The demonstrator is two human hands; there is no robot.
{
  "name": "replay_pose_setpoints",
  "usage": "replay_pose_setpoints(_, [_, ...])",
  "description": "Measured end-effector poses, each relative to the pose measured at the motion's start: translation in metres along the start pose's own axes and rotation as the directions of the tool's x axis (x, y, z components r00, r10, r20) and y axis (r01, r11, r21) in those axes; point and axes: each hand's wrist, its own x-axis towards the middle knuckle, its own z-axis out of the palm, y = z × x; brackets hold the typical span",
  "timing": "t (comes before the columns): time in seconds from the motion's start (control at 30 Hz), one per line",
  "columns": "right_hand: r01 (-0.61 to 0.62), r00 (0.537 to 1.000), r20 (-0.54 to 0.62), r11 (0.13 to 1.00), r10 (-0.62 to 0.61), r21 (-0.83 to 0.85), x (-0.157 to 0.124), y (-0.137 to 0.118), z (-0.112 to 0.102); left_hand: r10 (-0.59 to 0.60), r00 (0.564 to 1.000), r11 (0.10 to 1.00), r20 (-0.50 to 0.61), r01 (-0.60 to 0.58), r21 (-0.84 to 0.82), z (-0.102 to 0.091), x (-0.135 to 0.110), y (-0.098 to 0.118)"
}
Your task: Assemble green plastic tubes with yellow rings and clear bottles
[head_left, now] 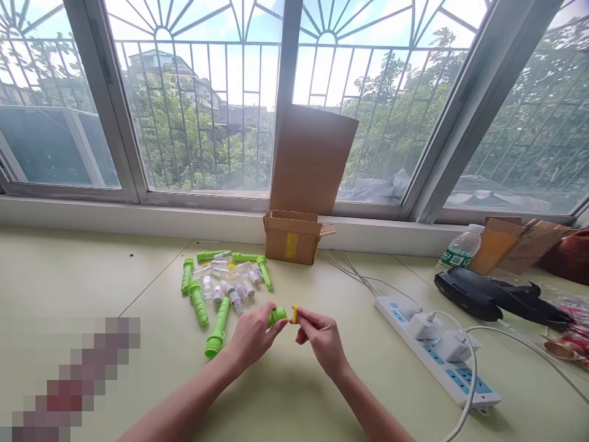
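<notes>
While left hand (252,336) grips green cap (277,316), right hand (322,334) pinches yellow ring (295,314) (just beside it)

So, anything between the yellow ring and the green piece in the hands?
Nothing visible. The right hand pinches the yellow ring just beside the end of the green piece in the left hand. The loose green parts lie farther back on the table.

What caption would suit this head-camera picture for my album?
Left hand holds a green tube, right hand a yellow ring, beside a pile of green and clear parts.
</notes>
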Motion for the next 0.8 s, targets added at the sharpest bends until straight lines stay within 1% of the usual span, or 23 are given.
replay_pose_setpoints(0.13, [0.078,0.996,-0.036,0.993,-0.081,-0.083,-0.001,0.001,-0.003,0.030,1.000,0.999,0.000,-0.030,0.021,0.003,-0.001,0.000])
replay_pose_setpoints(0.2, [0.148,0.988,-0.015,0.975,-0.153,-0.168,-0.001,0.001,-0.005,0.027,1.000,1.000,0.008,-0.028,0.015,0.004,-0.002,0.001])
replay_pose_setpoints(0.27, [0.235,0.972,0.042,0.927,-0.233,-0.291,-0.002,0.002,-0.007,0.018,1.000,1.000,0.021,-0.018,-0.006,0.005,-0.002,0.002])
replay_pose_setpoints(0.33, [0.319,0.947,0.105,0.854,-0.304,-0.410,-0.002,0.001,-0.008,0.015,0.999,0.999,0.033,-0.014,-0.031,0.006,-0.002,0.003])
replay_pose_setpoints(0.4, [0.380,0.924,0.158,0.782,-0.349,-0.495,-0.001,0.001,-0.008,0.019,0.999,0.999,0.041,-0.017,-0.051,0.006,-0.002,0.002])
replay_pose_setpoints(0.5, [0.419,0.907,0.228,0.703,-0.355,-0.575,0.000,0.001,-0.008,0.022,0.999,0.999,0.050,-0.020,-0.047,0.008,-0.002,0.000])
replay_pose_setpoints(0.6, [0.434,0.901,0.272,0.655,-0.339,-0.618,0.003,0.004,-0.009,0.011,0.998,1.000,0.060,-0.010,-0.018,0.011,-0.001,-0.003])
replay_pose_setpoints(0.7, [0.439,0.898,0.287,0.650,-0.333,-0.620,0.004,0.008,-0.010,0.011,0.998,1.000,0.065,-0.011,-0.005,0.013,-0.001,-0.004])
replay_pose_setpoints(0.8, [0.434,0.901,0.277,0.679,-0.334,-0.591,0.004,0.008,-0.009,0.014,0.998,1.000,0.066,-0.013,-0.011,0.013,-0.001,-0.005])
